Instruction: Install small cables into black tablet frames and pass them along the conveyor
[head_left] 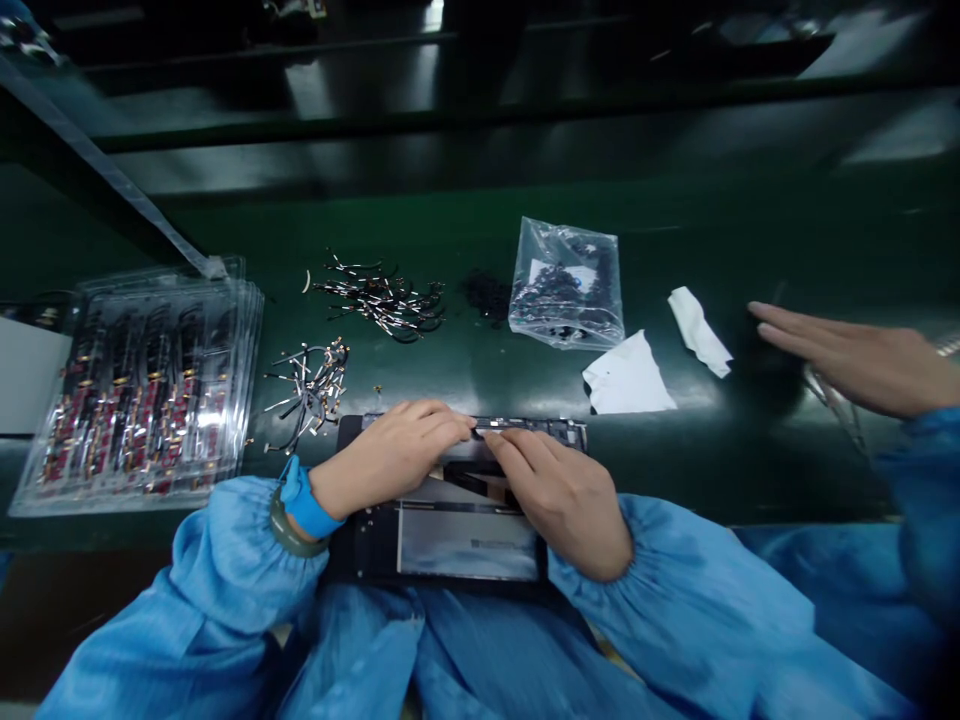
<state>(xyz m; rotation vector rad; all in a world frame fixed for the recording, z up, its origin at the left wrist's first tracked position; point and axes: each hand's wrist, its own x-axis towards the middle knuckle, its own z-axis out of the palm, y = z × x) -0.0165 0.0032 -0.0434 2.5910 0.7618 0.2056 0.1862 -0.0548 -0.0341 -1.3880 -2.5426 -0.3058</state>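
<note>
Several stacked clear trays (241, 360), left of frame. Left hand (397, 450) curled over dark device (469, 545), lower centre; right hand (566, 495) meets it at upper edge. I can't tell whether either grasps anything. Seems fine edge work; next move calls for steady, light touch.

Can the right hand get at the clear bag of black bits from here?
Likely yes: the clear bag lies ahead of the right hand, green tabletop between, a white sheet only near its right corner. That hand is at the device, though.
</note>
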